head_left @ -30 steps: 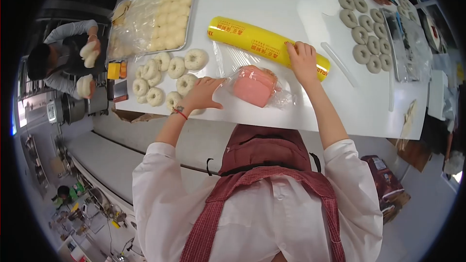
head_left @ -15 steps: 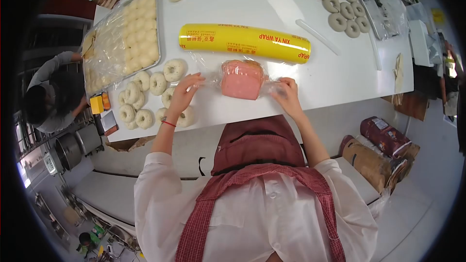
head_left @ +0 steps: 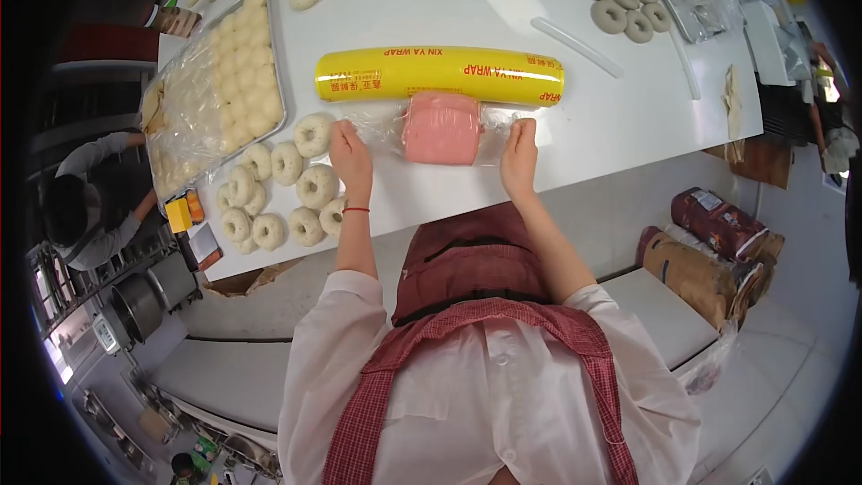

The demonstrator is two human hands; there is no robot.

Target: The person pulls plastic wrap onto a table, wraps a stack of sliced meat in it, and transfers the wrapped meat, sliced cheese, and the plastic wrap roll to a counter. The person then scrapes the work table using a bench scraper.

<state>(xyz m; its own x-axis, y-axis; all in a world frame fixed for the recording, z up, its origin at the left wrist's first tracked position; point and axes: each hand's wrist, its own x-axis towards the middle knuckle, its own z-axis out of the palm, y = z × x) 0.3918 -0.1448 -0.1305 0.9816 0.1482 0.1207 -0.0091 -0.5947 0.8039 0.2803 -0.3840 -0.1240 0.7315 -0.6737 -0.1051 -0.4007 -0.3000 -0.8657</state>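
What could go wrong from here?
1. Clear film: gripped at both sides by the left hand and right hand; uneven pulling might tear it or drag the pink block sideways.
2. Yellow XIN YA WRAP roll: round, right behind the block, with no holder visible; a bump could set it rolling.
3. Speckled dough rings: right beside the left hand; an outward swing might dent or shift one.
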